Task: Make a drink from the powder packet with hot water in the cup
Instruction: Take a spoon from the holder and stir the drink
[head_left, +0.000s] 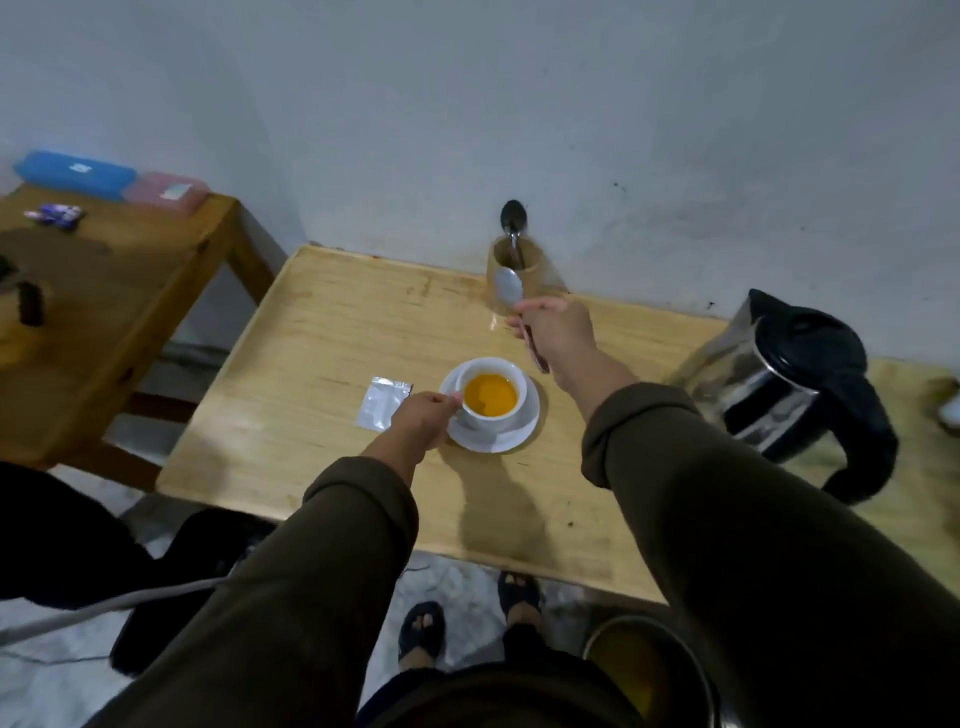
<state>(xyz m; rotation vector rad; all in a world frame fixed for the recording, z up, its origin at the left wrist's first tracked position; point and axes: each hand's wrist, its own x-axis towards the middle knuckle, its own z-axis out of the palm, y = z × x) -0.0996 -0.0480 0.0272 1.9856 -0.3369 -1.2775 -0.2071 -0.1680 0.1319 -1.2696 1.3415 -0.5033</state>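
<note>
Against the grey wall, on the wooden table (322, 332), left hand (423, 415) grips the cup (491, 397) — right hand (558, 330), pinching the spoon (511, 291), should lower it gently and stir slowly — orange liquid sits high.

You are looking at a white cup (493, 395) holding bright orange-yellow liquid on a white saucer (493, 441), with a plain silver packet (383, 402) lying on the pale yellow wooden bench (322, 332). Your sleeves (291, 597) are showing dark olive-brown, and the kettle (789, 384) is gleaming silver with black lid and handle. Behind, a blue box (72, 174) and a pink box (166, 192) are sitting against the greyish-white wall (467, 104).
</note>
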